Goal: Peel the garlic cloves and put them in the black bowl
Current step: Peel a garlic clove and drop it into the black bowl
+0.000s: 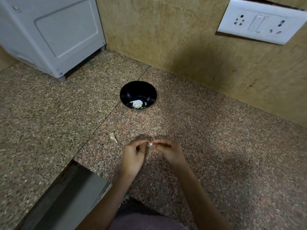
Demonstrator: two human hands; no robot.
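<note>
Granite counter (224, 146); left hand (132, 157) and right hand (170, 151) in fingertip pinch on one garlic clove (150, 144)

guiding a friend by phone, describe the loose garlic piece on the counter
From the black bowl on the granite counter, come toward the person. The garlic piece lies left of the left hand, right of the dark seam. Unlike the cloves in the bowl or the clove the right hand pinches, it lies untouched on bare stone.
</note>
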